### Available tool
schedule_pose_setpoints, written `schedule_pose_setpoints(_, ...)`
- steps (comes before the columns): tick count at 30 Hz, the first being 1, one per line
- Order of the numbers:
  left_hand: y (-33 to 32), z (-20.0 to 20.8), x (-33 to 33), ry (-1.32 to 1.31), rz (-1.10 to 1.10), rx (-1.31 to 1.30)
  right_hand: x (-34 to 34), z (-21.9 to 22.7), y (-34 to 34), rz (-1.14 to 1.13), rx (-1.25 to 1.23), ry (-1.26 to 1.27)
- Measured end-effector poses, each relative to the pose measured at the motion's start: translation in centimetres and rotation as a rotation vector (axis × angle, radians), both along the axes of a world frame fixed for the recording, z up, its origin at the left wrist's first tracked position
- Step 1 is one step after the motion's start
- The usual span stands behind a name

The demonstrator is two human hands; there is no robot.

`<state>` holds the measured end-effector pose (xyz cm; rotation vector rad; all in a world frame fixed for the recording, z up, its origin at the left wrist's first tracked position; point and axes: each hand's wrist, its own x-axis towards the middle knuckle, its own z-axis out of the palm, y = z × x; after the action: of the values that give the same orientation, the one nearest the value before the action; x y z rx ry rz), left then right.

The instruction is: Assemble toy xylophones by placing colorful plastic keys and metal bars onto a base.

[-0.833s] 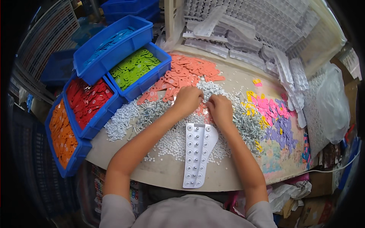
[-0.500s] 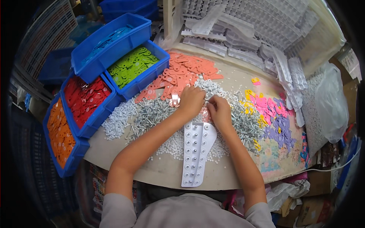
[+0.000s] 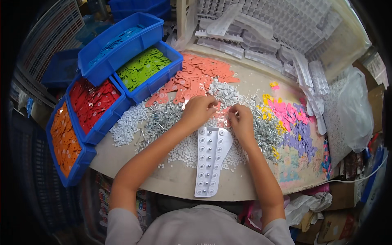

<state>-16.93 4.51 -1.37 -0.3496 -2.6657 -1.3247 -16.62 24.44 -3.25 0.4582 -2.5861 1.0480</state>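
Right there, mid-tabletop [image 3: 173, 181], both of mine were in the thick of it! My left grip [image 3: 200, 111] had its fingers bent inward; my right grip [image 3: 241, 121] faced it, thumb and fingertips bunched close. Was either one pinching something? I could not tell, the fingertips were too small to read. Between them, in the gap, lay a coral piece [image 3: 221, 116], partly hidden.

And just on my side of the two, the white plate [image 3: 222, 149] lay lengthwise toward me, silvery pins lined along its channel, ringed sockets down both sides! Small white discs [image 3: 183, 152] spread around it, metal rivets [image 3: 161, 122] heaped by my left wrist, white caps [image 3: 224, 93] piled just beyond my fingers, and past those, a broad heap of coral tags [image 3: 204, 71]!
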Motion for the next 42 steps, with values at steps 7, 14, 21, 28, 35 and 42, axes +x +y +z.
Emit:
schedule_pose_setpoints(7, -3.0, 0.2, 6.9, -0.218, -0.15, 0.198, 6.2, 3.5, 1.2, 0.123, -0.224, -0.334)
schedule_pose_setpoints(14, -2.7, -1.4, 9.1, -0.204, -0.112, 0.153, 8.1, 2.2, -0.1, 0.154, -0.15, -0.334)
schedule_pose_setpoints(21, -2.1, -1.2, 9.9, -0.13, -0.004, 0.121, 9.4, 0.7, -1.0, 0.095, 0.037, -0.052)
schedule_pose_setpoints(28, -2.2, -1.7, 10.2, 0.291, -0.051, -0.122, 9.8, 0.7, -1.3, 0.106, 0.147, 0.102)
schedule_pose_setpoints(35, -2.5, -0.1, 5.3, 0.068, -0.068, -0.033, 7.9, 1.8, -0.2, -0.037, -0.216, -0.149)
schedule_pose_setpoints(42, 1.3, -3.7, -2.9, 0.262, -0.077, -0.182, 0.8, 0.9, 0.8, -0.007, 0.283, 0.028)
